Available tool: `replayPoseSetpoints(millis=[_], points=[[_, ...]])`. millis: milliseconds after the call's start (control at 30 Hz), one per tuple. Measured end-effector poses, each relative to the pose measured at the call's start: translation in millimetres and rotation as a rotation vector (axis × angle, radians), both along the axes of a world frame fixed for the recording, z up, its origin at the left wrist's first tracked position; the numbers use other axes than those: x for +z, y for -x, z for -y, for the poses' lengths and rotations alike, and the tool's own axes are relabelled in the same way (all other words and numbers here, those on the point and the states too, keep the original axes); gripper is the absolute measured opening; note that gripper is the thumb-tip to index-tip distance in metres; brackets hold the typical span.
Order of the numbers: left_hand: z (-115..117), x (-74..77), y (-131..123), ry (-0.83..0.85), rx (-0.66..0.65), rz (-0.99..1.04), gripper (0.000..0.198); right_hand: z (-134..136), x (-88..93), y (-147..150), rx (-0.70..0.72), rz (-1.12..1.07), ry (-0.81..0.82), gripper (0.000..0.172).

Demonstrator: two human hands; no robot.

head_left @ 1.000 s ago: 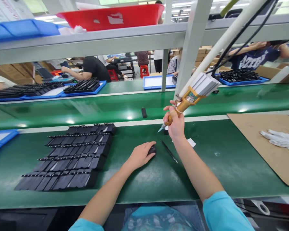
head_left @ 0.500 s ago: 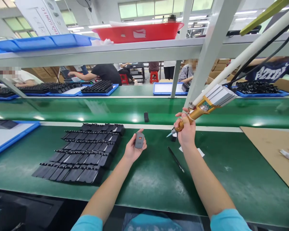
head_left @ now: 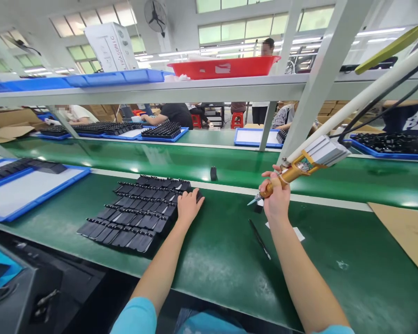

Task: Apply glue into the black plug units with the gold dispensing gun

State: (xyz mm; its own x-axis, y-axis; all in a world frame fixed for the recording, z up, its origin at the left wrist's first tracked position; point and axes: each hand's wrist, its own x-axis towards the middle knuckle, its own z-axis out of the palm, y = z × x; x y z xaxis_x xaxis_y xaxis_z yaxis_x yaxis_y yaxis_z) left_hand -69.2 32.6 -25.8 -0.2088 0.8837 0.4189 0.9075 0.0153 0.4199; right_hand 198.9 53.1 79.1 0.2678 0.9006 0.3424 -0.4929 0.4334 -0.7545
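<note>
My left hand [head_left: 188, 207] is at the right end of the top row of black charger housings [head_left: 132, 215], which lie in several rows on the green bench. Its fingers are closed around a dark charger [head_left: 199, 195], mostly hidden by the hand. My right hand [head_left: 277, 197] grips a gold-coloured dispensing gun [head_left: 288, 175] with a pale blue nozzle pointing down and left. Beneath the nozzle sits a small dark piece [head_left: 258, 207], partly hidden. A black pen [head_left: 259, 239] lies left of my right forearm.
A blue-rimmed tray [head_left: 55, 188] with black parts stands at the left. One black charger [head_left: 213, 173] rests on the green belt ahead. Brown cardboard [head_left: 404, 232] lies at the right. A white arm [head_left: 379, 86] with cables slants down to the gun. Co-workers sit beyond the belt.
My left hand has turned palm down and carried the grey charger to the top row's right end. My right hand still holds the gun. The view has shifted left and up.
</note>
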Motion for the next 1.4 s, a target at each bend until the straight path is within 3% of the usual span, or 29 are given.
replayPoseSetpoints(millis=[100,233,333,433,733,900,967,1033,1200,1300,1400], points=[[0,7.6,-5,-0.009,-0.072,0.461,0.043,0,-1.3,1,0.009,0.003,0.002,0.03],[14,28.2,-32,-0.055,-0.346,1.28,0.049,-1,-3.1,0,0.014,0.007,0.002,0.03],[30,41.6,-54,-0.025,-0.585,1.574,0.053,-1,-2.2,-1,0.008,0.003,0.002,0.03],[42,48.4,-65,0.018,-0.707,1.62,0.058,-1,-0.7,-1,-0.007,0.004,0.004,0.029],[48,47.2,-61,0.05,-0.872,1.653,0.057,-1,-0.2,-1,-0.044,0.054,-0.007,0.025],[48,47.3,-62,0.068,-0.83,1.675,0.058,0,0.1,0,-0.045,0.062,-0.007,0.023],[44,44.8,-60,0.063,-0.726,1.619,0.06,-1,-0.4,-1,-0.044,0.059,-0.014,0.022],[36,40.3,-53,0.042,-0.546,1.415,0.057,-1,-1.0,-1,-0.039,0.052,-0.017,0.022],[9,22.3,-26,0.075,-0.113,0.317,0.042,-2,-0.6,-1,-0.043,0.034,0.003,0.025],[0,13.6,-20,0.151,0.016,-0.088,0.038,-2,0.1,-2,-0.044,0.016,0.007,0.025],[-12,21.1,-19,0.248,0.059,-0.254,0.055,-2,-0.5,-2,-0.04,0.009,0.005,0.025]])
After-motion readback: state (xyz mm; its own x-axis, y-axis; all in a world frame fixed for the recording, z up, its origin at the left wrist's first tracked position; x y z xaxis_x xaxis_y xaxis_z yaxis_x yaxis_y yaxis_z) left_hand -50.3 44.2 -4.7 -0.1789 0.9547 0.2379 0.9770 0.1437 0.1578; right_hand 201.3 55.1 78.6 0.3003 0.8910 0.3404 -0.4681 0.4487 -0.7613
